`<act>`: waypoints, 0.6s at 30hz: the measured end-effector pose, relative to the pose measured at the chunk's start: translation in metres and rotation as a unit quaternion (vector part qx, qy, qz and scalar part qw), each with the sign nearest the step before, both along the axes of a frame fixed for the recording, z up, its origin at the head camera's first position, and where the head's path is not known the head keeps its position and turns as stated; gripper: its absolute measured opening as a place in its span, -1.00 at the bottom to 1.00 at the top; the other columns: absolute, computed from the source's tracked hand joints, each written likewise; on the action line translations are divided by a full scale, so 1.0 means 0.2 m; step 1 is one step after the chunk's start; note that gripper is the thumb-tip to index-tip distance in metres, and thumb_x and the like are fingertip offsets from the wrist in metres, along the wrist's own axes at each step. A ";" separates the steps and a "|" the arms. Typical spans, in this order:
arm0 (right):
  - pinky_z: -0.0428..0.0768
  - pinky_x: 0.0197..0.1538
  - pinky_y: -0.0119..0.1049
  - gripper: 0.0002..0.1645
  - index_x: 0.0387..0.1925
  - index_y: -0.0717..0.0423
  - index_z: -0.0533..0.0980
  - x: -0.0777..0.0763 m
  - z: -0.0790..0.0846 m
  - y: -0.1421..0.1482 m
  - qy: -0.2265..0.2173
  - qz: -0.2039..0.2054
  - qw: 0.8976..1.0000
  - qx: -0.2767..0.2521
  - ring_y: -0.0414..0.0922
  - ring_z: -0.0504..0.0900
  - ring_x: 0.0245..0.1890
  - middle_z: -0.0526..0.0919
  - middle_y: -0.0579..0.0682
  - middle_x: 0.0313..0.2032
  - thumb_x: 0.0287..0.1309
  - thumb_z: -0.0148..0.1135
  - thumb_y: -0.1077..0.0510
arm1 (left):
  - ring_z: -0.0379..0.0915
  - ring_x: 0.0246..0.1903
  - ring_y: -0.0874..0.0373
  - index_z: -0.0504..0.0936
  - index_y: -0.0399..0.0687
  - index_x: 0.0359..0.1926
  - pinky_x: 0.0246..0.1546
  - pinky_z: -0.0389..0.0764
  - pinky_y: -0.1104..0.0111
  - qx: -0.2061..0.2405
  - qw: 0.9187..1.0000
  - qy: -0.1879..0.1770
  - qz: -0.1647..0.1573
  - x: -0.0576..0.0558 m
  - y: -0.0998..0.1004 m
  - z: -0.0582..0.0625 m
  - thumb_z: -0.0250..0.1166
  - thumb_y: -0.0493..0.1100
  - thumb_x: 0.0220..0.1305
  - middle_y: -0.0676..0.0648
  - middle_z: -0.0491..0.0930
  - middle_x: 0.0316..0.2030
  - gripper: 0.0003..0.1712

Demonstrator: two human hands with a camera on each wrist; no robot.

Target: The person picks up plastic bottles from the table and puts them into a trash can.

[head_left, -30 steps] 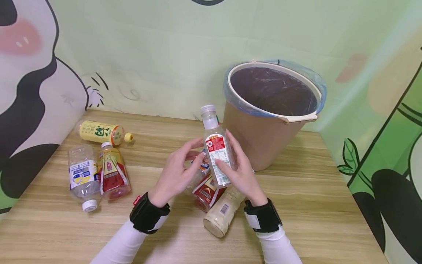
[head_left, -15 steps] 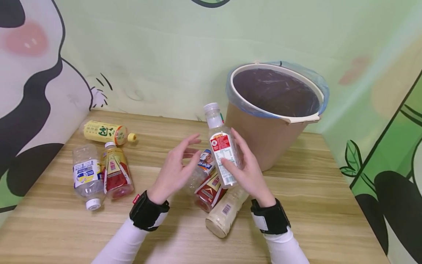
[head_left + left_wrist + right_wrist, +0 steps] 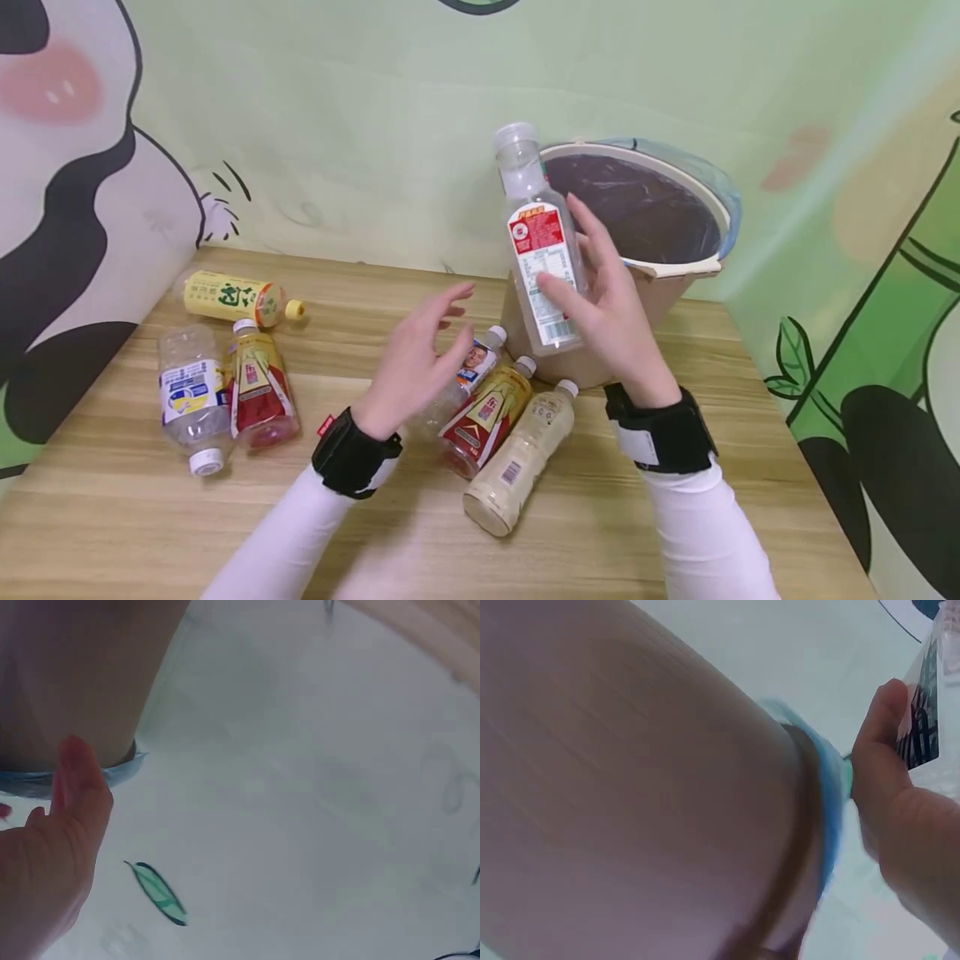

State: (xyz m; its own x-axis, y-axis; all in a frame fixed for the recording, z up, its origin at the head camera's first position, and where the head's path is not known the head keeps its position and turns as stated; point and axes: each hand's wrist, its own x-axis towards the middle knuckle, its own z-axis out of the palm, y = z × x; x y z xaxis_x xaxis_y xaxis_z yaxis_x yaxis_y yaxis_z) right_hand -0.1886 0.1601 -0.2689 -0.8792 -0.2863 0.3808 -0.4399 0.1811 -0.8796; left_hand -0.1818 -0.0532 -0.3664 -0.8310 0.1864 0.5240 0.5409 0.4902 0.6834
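A clear plastic bottle (image 3: 543,250) with a white cap and a red-and-white label is held up in my right hand (image 3: 611,308), its thumb across the label. It is upright, slightly tilted, in front of the bin's left rim. In the right wrist view only part of this bottle (image 3: 922,712) shows. My left hand (image 3: 412,362) hovers with loosely bent fingers and holds nothing. Under and beside it lie a clear bottle with a blue label (image 3: 474,367), a red-and-gold bottle (image 3: 487,417) and a cream bottle (image 3: 521,458). The left wrist view shows my left hand (image 3: 60,847) apart from any bottle.
A brown bin (image 3: 645,787) with a pale rim (image 3: 675,271) and bluish liner stands at the back right. On the table's left lie a yellow bottle (image 3: 228,298), a clear bottle with a blue-and-white label (image 3: 191,392) and another red-and-gold bottle (image 3: 258,387).
My right hand has raised the clear bottle up and to the right, toward the bin. My left hand has come off that bottle and stays over the table.
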 end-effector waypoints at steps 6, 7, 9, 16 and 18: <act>0.67 -0.16 -0.47 -0.14 0.59 -0.10 0.01 -0.09 0.20 0.07 -0.008 -0.023 0.999 -0.027 -0.17 0.58 -0.05 0.38 0.24 0.30 0.35 0.08 0.24 | 0.31 0.41 -0.14 0.34 -0.15 0.43 0.47 0.35 0.04 -0.085 0.993 0.082 0.011 -0.14 0.16 0.14 0.15 -0.20 0.39 -0.24 0.32 0.44 -0.40; 0.65 -0.13 -0.47 -0.14 0.59 -0.11 0.01 -0.10 0.22 0.08 -0.009 -0.029 0.999 -0.029 -0.17 0.57 -0.03 0.38 0.23 0.31 0.36 0.08 0.21 | 0.29 0.41 -0.14 0.35 -0.15 0.42 0.48 0.33 0.04 -0.098 0.990 0.096 0.015 -0.16 0.18 0.16 0.16 -0.19 0.39 -0.24 0.29 0.46 -0.40; 0.61 -0.07 -0.45 -0.15 0.59 -0.14 0.01 -0.13 0.27 0.10 -0.016 -0.046 0.998 -0.031 -0.16 0.55 0.01 0.37 0.22 0.34 0.37 0.09 0.17 | 0.26 0.42 -0.14 0.36 -0.12 0.42 0.48 0.31 0.04 -0.122 0.985 0.122 0.022 -0.20 0.23 0.19 0.18 -0.18 0.38 -0.21 0.27 0.48 -0.39; 0.56 0.02 -0.26 -0.14 0.55 -0.51 -0.04 -0.24 0.38 0.20 -0.041 -0.168 0.984 0.047 -0.11 0.52 0.07 0.30 0.07 0.37 0.38 0.12 -0.03 | 0.13 0.51 -0.09 0.34 0.08 0.47 0.38 0.41 -0.08 -0.176 0.974 0.136 0.033 -0.29 0.31 0.25 0.17 -0.17 0.38 -0.07 0.26 0.52 -0.35; 0.57 0.03 -0.23 -0.12 0.56 -0.50 -0.06 -0.28 0.38 0.23 -0.036 -0.193 0.978 0.075 -0.11 0.52 0.06 0.29 0.03 0.34 0.36 0.11 -0.05 | 0.12 0.52 -0.09 0.34 0.10 0.48 0.37 0.41 -0.10 -0.180 0.974 0.134 0.034 -0.29 0.31 0.26 0.17 -0.17 0.38 -0.06 0.26 0.52 -0.34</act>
